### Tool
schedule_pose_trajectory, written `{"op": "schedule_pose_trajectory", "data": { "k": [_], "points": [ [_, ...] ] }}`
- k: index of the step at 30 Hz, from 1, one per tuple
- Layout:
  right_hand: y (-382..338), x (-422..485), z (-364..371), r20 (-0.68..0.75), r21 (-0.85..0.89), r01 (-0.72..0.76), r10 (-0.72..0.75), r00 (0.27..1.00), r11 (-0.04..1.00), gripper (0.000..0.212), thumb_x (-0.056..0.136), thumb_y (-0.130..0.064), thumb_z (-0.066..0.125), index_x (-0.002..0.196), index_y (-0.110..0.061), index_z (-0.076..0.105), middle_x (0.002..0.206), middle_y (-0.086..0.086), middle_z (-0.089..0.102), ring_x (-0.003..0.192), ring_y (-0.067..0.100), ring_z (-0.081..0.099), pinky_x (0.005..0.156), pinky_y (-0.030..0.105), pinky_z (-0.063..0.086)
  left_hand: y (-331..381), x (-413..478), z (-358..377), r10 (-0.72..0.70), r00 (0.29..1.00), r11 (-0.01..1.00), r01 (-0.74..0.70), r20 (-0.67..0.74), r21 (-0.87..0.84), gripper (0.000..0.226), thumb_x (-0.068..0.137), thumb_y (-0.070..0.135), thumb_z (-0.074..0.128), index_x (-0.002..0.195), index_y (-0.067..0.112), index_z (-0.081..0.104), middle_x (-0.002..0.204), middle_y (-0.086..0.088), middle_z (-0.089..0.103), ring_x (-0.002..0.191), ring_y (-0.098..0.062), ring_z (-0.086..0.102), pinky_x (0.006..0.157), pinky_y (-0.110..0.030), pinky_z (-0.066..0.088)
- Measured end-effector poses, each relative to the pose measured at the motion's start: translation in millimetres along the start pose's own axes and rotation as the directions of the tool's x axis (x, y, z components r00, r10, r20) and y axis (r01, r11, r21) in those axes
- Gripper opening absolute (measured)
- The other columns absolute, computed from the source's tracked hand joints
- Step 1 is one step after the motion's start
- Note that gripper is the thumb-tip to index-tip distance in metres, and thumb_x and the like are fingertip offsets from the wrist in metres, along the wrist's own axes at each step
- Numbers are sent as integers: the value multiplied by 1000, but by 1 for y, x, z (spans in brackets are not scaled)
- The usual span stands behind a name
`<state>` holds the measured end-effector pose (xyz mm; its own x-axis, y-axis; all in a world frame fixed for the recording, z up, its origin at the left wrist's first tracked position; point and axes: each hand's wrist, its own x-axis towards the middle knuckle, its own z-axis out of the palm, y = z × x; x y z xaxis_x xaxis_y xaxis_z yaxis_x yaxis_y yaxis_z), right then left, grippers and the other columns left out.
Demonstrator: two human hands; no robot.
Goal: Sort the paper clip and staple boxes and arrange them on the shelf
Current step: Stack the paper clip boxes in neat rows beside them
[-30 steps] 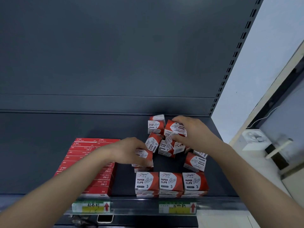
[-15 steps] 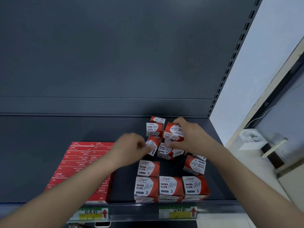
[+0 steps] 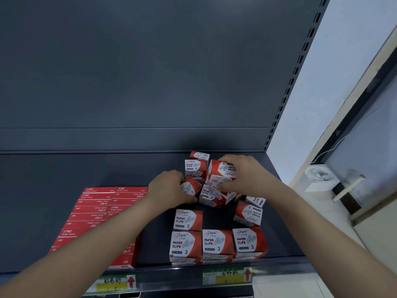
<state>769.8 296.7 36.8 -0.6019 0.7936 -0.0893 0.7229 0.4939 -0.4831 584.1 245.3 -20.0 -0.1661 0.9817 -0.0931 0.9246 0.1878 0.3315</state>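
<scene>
A loose heap of red-and-white paper clip boxes (image 3: 209, 195) lies at the back right of the dark shelf (image 3: 64, 173). My left hand (image 3: 169, 188) grips a tilted box (image 3: 191, 187) at the heap's left edge. My right hand (image 3: 242, 173) holds a box (image 3: 222, 168) on top of the heap, thumb under it. Three paper clip boxes (image 3: 218, 241) stand in a row at the front edge, one more (image 3: 188, 220) behind the leftmost. Flat red staple boxes (image 3: 96, 209) are stacked in rows at the left, partly hidden by my left forearm.
Two more upright boxes (image 3: 196, 166) stand against the back panel. A tilted box (image 3: 248, 214) lies right of the row. Price labels (image 3: 227, 275) with red arrows sit on the shelf's front rail. A slotted upright (image 3: 285, 95) bounds the shelf at right; a white wall lies beyond.
My left hand let go of the box now standing behind the front row, moved back to the heap and closed on a tilted box. My right hand stays on the top box.
</scene>
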Motion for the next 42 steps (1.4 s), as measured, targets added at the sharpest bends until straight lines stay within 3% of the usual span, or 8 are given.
{"op": "schedule_pose_trajectory", "data": {
  "k": [4, 12, 19, 23, 31, 35, 37, 42],
  "points": [
    [-6, -20, -5, 217, 286, 44, -109, 970, 957, 41, 71, -20, 79, 107, -25, 61, 96, -14, 66, 86, 1, 65, 73, 16, 54, -7, 2, -1, -2, 1000, 1000, 2, -16, 12, 49, 66, 50, 75, 100, 17, 61, 102, 3, 63, 88, -15, 57, 68, -28, 44],
    [1, -25, 10, 268, 44, 115, -123, 956, 992, 54, 76, -26, 75, 125, -25, 52, 117, -9, 61, 99, 4, 58, 80, 12, 46, 2, -21, -22, 175, 948, 975, -204, -264, -85, 29, 80, 46, 65, 93, 20, 64, 85, 10, 65, 79, -6, 60, 69, -23, 50],
    [1, -22, 24, 313, -46, 164, -141, 939, 985, 51, 80, -33, 70, 126, -23, 51, 121, -4, 60, 106, 12, 57, 77, 11, 40, 12, -31, -26, 361, 892, 890, -242, 272, -387, 29, 89, 5, 49, 110, 18, 64, 100, 8, 67, 91, -1, 63, 82, -16, 52],
    [6, -21, 26, 337, 13, 135, -132, 932, 991, 45, 80, -37, 69, 119, -22, 55, 119, -5, 63, 100, 7, 60, 69, 4, 42, 15, -26, -22, 323, 861, 918, -184, 392, -351, 28, 89, 3, 40, 105, 7, 63, 108, -5, 66, 100, -17, 63, 90, -37, 52],
    [7, -23, 22, 437, -57, 165, -124, 891, 985, 43, 91, -44, 51, 123, -17, 56, 118, 3, 62, 103, 18, 60, 90, 37, 51, 18, -20, -13, 243, 829, 870, 43, 504, -491, 28, 96, 13, 40, 112, 14, 63, 101, 5, 65, 88, -2, 60, 75, -14, 50],
    [10, -22, 23, 454, -66, 185, -136, 881, 981, 34, 97, -30, 45, 124, -13, 57, 121, 4, 61, 107, 18, 59, 92, 32, 49, 15, -21, -12, 296, 801, 874, -7, 520, -487, 27, 96, 25, 46, 111, 14, 65, 109, 2, 67, 95, -5, 63, 83, -18, 51],
    [12, -23, 22, 344, -42, 184, -159, 925, 982, 29, 94, -29, 50, 116, -15, 62, 113, 0, 66, 99, 10, 61, 85, 22, 50, 15, -22, -12, 306, 839, 902, -104, 450, -419, 25, 95, 27, 48, 108, 16, 66, 105, 4, 67, 95, -6, 62, 84, -21, 51],
    [21, -13, 6, -249, -71, -1, -17, 968, 997, 30, 83, -43, 63, 97, -16, 61, 87, -7, 62, 75, 7, 56, 66, 20, 43, 0, -12, -20, 101, 961, 992, -116, -256, -45, 39, 79, 52, 62, 95, 17, 59, 89, 5, 61, 83, -13, 59, 71, -27, 48]
  ]
}}
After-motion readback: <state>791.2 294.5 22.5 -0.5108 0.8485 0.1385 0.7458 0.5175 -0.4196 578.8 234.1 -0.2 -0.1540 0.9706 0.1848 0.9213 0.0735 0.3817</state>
